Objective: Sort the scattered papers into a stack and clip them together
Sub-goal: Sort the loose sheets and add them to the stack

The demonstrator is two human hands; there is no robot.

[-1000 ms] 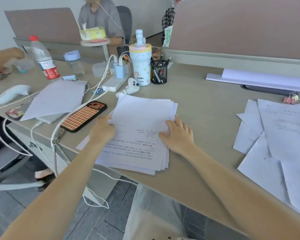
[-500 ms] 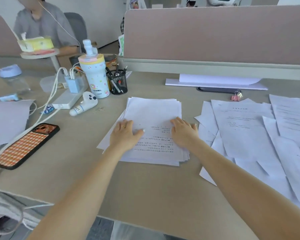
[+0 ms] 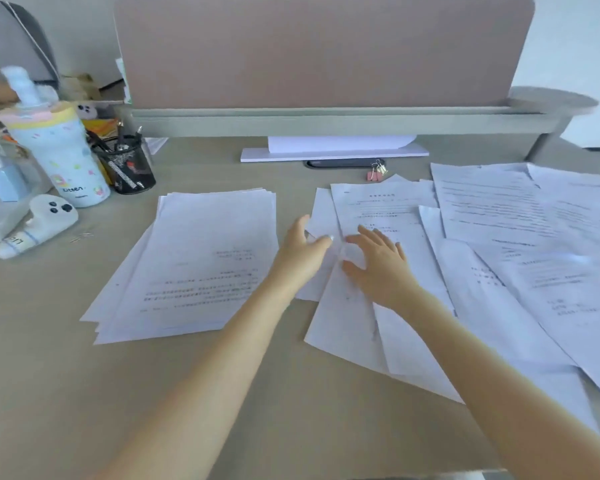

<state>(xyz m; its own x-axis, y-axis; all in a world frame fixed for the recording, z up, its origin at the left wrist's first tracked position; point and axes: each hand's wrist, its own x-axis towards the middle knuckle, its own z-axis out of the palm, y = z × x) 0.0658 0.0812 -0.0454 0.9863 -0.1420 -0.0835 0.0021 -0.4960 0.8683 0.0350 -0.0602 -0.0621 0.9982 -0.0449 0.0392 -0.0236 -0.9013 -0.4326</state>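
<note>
Papers for the stack lie gathered on the tabletop to the left of both hands, a little fanned at the lower left corner, and no hand touches them; the scattered sheets lie on the other side, overlapping each other, and they reach from under the hands far to the right of them.

The left hand is at the left edge of the nearest loose sheet; its thumb and its fingers seem to pinch that edge, and the paper is a little lifted there; the picture is somewhat blurred, so the grip is not fully sure. The right hand lies just to the right of the left hand, almost touching it; its fingers are spread and nearly straight, and it rests flat on a printed sheet, grasping nothing.

Beyond the hands, near the far edge of the loose sheets, a pink binder clip with metal handles lies on the tabletop; behind it is a dark flat object under a white pile of paper at the foot of the partition.

Well to the left of the hands, past the stack, stand a mesh pen holder and a pale blue drinking bottle with a yellow and pink lid; closer to the person than those lies a small white toy-shaped object.
</note>
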